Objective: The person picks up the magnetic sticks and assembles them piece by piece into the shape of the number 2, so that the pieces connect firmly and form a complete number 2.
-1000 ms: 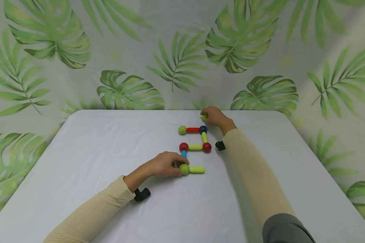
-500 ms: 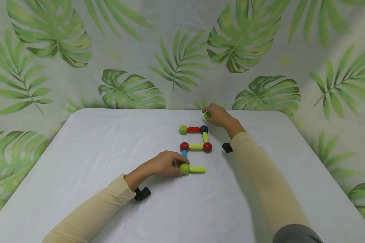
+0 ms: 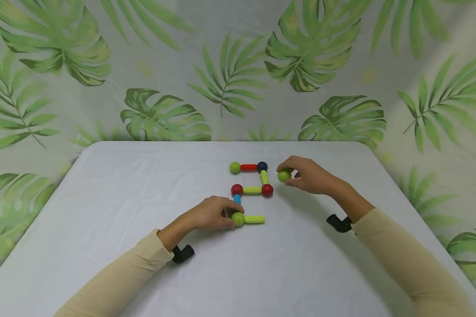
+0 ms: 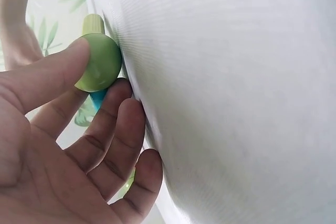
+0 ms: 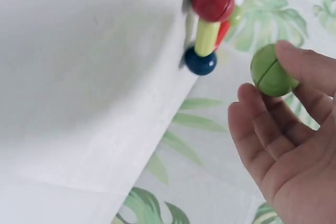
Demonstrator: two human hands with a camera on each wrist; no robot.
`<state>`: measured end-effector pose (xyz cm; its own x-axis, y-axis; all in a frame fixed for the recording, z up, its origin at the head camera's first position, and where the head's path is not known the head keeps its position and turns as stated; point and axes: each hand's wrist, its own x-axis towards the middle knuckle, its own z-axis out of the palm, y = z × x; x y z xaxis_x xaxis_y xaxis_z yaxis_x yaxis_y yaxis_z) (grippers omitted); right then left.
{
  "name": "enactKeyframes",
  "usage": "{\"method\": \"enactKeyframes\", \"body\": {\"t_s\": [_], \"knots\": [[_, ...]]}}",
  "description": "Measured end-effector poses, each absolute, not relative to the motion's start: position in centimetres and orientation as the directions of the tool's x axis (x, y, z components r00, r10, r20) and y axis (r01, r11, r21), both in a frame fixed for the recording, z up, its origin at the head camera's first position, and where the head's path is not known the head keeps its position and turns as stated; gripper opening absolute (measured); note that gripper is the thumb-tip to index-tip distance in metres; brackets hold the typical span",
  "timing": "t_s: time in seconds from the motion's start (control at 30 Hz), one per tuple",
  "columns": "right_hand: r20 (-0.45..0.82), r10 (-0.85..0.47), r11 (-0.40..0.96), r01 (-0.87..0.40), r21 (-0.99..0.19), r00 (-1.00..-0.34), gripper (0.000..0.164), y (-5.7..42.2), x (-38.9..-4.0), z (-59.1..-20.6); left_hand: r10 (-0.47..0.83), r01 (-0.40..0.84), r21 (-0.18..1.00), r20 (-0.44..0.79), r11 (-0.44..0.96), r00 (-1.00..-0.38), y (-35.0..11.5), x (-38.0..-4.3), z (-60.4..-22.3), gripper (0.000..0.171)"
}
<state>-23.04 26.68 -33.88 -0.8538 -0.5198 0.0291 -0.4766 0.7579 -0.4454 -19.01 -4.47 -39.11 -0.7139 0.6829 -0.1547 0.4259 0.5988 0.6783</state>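
A zigzag chain of balls and short rods lies on the table. At its near end, my left hand (image 3: 212, 213) pinches a green ball (image 4: 102, 62) between thumb and fingers. A yellow-green rod (image 3: 254, 219) sticks out rightward from that ball, and a blue rod (image 3: 237, 200) runs up to a red ball (image 3: 236, 189). Another yellow-green rod (image 3: 252, 190) leads to a second red ball (image 3: 267, 190), then one more up to a dark blue ball (image 3: 262, 167). My right hand (image 3: 311, 176) holds a loose green ball (image 5: 270, 71) above the table, right of the chain.
From the dark blue ball a red rod (image 3: 248, 167) extends left to a green ball (image 3: 235, 167) at the far end. The table (image 3: 143, 176) has a white cover. Behind it hangs a leaf-patterned cloth (image 3: 238, 66).
My right hand has come back from the table's far edge, toward me and to the right, with the green ball in it. My left hand keeps its hold on the chain's near ball.
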Motion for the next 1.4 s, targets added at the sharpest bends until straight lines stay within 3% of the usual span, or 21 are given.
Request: {"method": "enactKeyframes", "body": {"t_s": [0.23, 0.47, 0.77, 1.4], "knots": [[0.017, -0.530, 0.746, -0.476, -0.466, -0.848, 0.035, 29.6, -16.7, -35.3, 0.698, 0.462, 0.666, -0.124, 0.586, -0.705, -4.5, -18.8, -39.2, 0.036], [0.002, -0.532, 0.712, -0.449, -0.540, -0.847, 0.034, 30.8, -14.3, -37.0, 0.689, 0.471, 0.647, -0.118, 0.600, -0.715, -4.7, -18.8, -39.0, 0.039], [0.002, -0.567, 0.661, -0.457, -0.595, -0.824, 0.039, 29.9, -14.8, -38.5, 0.674, 0.471, 0.631, -0.114, 0.617, -0.730, -4.9, -18.8, -39.2, 0.038], [-0.091, -0.566, 0.694, -0.415, -0.589, -0.819, 0.035, 26.2, -17.2, -38.7, 0.654, 0.488, 0.592, -0.089, 0.642, -0.751, -4.7, -18.6, -39.0, 0.040]]}}
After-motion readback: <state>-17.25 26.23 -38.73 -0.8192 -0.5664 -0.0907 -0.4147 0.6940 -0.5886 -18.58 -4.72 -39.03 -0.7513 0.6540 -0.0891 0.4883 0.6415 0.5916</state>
